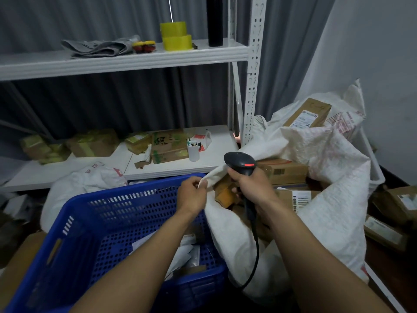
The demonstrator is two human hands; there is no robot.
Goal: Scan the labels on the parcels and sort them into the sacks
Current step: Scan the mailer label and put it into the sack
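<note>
Sack (316, 159) white, woven, crumpled, mouth open, cardboard parcels (283, 171) inside

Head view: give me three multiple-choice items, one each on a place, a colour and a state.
1. Where do the yellow tape rolls sit?
A. on the top shelf
B. on the lower shelf
C. on the floor

2. What colour is the perforated basket?
A. red
B. blue
C. grey

3. What is the left hand doing?
A. hanging idle
B. pinching the edge of the white sack
C. lifting a parcel

Answers:
1 A: the rolls stand stacked on the upper white board.
2 B: its rim and walls are blue.
3 B: its fingers curl on the sack's rim, while the right hand grips the scanner.
</note>
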